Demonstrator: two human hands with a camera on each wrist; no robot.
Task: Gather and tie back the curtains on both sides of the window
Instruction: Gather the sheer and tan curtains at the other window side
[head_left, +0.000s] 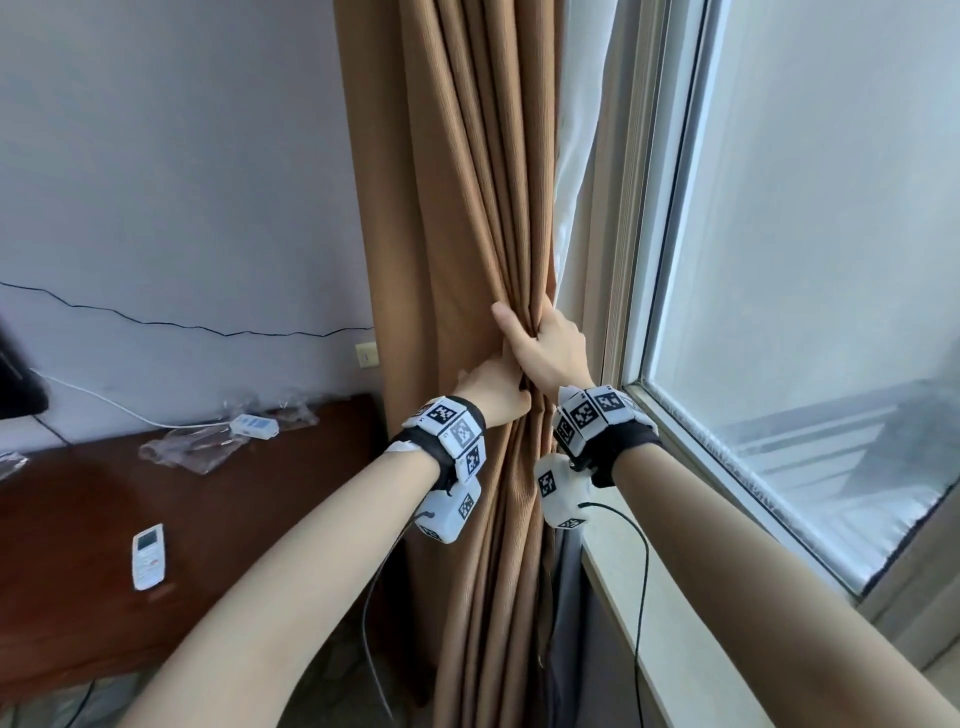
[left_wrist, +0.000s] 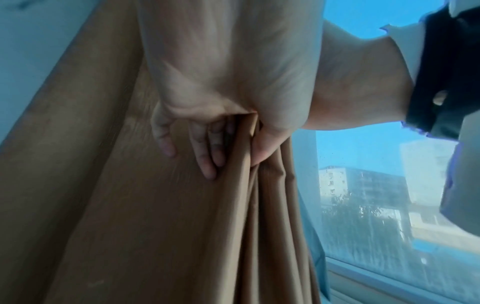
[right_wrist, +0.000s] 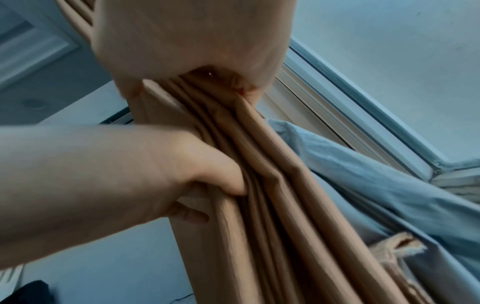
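So both hands are on the tan ribbed fabric curtain (head_left: 467, 218), which hangs at the left edge of the window (head_left: 810, 234), its long axis running straight up and down. The right hand (head_left: 550, 345) is the higher one, fingers curled round the bunched folds and thumb sticking up on the left, squeezing the pleats together. The left hand (head_left: 493, 387) sits just below and to the left, touching the right hand; in the left wrist view its fingers (left_wrist: 205, 152) lie close together, wrapped round the near-left side of the bundle with the thumb pinching folds against the palm.

The bundle runs right through both grips, so whatever goes round it has to wrap sideways, across that vertical axis. I can't spot a tie-back anywhere, though there's a frayed tan strip (right_wrist: 389, 244) low down by the pale lining (right_wrist: 376, 174) in the right wrist view, maybe that's it. If so, the right hand looks nearer. No containers here.
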